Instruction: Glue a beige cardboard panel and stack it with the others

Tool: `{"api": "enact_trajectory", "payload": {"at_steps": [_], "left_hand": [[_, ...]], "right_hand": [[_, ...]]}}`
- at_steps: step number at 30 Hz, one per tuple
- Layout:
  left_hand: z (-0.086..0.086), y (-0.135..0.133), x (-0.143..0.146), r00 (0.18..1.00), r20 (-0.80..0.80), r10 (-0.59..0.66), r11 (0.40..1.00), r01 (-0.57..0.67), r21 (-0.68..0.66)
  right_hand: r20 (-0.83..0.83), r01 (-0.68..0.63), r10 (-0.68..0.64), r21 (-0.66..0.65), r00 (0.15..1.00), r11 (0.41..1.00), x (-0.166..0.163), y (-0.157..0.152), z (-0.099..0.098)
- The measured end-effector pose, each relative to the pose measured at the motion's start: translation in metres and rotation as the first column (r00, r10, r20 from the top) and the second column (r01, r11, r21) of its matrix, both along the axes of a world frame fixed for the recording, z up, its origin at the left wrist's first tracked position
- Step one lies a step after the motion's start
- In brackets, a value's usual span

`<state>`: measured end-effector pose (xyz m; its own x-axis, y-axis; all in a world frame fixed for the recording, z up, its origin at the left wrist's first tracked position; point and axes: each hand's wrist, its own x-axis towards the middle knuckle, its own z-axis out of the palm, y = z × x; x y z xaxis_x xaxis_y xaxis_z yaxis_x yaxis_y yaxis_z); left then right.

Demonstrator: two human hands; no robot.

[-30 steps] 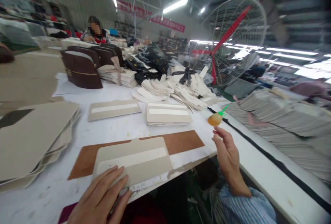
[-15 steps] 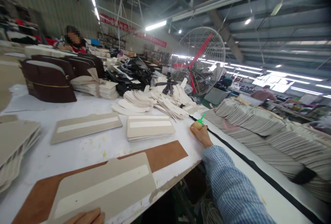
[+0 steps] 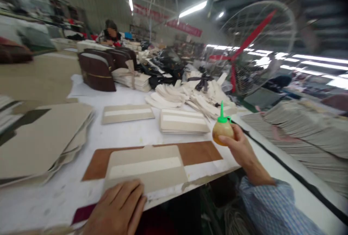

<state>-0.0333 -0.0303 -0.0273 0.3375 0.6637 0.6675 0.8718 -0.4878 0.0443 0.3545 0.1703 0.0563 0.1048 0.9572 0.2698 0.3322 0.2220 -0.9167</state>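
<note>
My right hand [image 3: 240, 142] is closed around a squeeze bottle [image 3: 223, 132] of yellowish liquid with a green nozzle. The bottle is upright, above the table's right part. My left hand [image 3: 119, 206] lies flat, fingers stretched out, on the near edge of a beige panel [image 3: 163, 155] with a pale strip across it. That panel rests on a longer brown piece [image 3: 202, 153], which shows behind it and to both sides. A dark maroon flat thing [image 3: 83, 213] sticks out left of my left hand; what it is I cannot make out.
Strip-marked beige panels [image 3: 127, 113] and a small stack [image 3: 185, 121] lie farther back. Larger sheets [image 3: 40, 137] are piled at left. Brown bags [image 3: 98, 70], pale strips [image 3: 168, 95] and a caged fan [image 3: 250, 46] stand behind. Grey stacked pieces [image 3: 301, 133] line the right. A person [image 3: 111, 34] sits far back.
My right hand has raised the bottle off the table and brought it nearer. My left hand has come further into view on the panel. The view has turned left.
</note>
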Motion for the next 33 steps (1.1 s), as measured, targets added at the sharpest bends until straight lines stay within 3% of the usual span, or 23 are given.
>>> {"api": "enact_trajectory", "payload": {"at_steps": [2,4,8,12,15,20,26,33], "left_hand": [[0.025,-0.005,0.011,0.995,-0.006,0.099,0.994,-0.099,-0.048],[0.038,-0.005,0.019,0.993,0.006,0.118,0.99,-0.117,-0.083],[0.042,-0.005,0.025,0.992,0.013,0.128,0.984,-0.125,-0.13],[0.04,-0.008,0.025,0.986,0.07,0.152,0.976,-0.139,-0.168],[0.042,-0.008,0.025,0.98,0.073,0.185,0.968,-0.169,-0.187],[0.042,-0.008,0.027,0.963,0.066,0.262,0.938,-0.238,-0.252],[0.031,-0.006,0.03,0.951,0.048,0.305,0.914,-0.278,-0.294],[0.032,-0.005,0.031,0.948,0.033,0.317,0.901,-0.289,-0.325]], "right_hand": [[-0.043,-0.1,0.098,-0.027,0.994,0.995,-0.02,-0.012,0.003],[-0.109,-0.18,0.172,-0.07,0.979,0.981,-0.039,-0.019,0.004],[-0.241,-0.371,0.32,-0.203,0.916,0.906,-0.076,-0.031,0.012],[-0.102,-0.459,0.449,-0.281,0.888,0.843,-0.105,-0.039,0.024],[0.05,-0.498,0.521,-0.227,0.852,0.837,-0.125,-0.04,0.028],[-0.017,-0.614,0.622,-0.185,0.783,0.768,-0.161,-0.036,0.025],[0.232,-0.581,0.593,-0.125,0.771,0.804,-0.198,-0.037,0.026],[0.41,-0.702,0.632,0.03,0.658,0.711,-0.217,-0.034,0.018]]}}
